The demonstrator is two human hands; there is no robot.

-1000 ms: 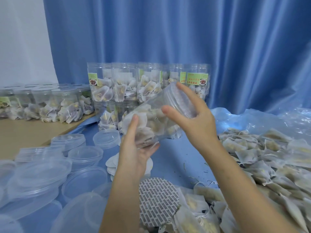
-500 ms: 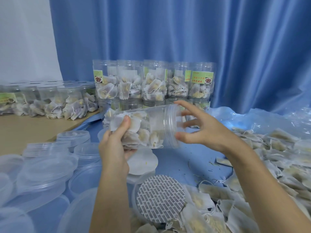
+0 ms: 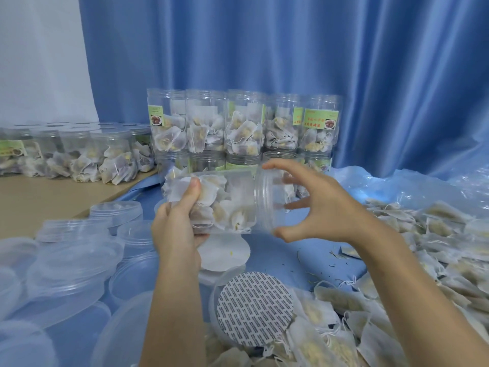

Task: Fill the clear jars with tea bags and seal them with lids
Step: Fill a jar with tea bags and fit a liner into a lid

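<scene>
Clear plastic, light and slick: the jar [image 3: 227,202] lies sideways in front of you, its base end gripped in your left hand [image 3: 180,229]. Your right hand [image 3: 315,207] curls round the lid [image 3: 267,200] at its mouth. Hold the ribbed rim; the thin wall will probably flex.

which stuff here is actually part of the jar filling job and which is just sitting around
Part of the job:
- held jar, on its side, gripped by the left hand
- its lid, with the right hand around it
- loose tea bags
- spare lids
- patterned seal liner
- filled jars

Just lying about:
- blue curtain
- clear plastic sheet
</scene>
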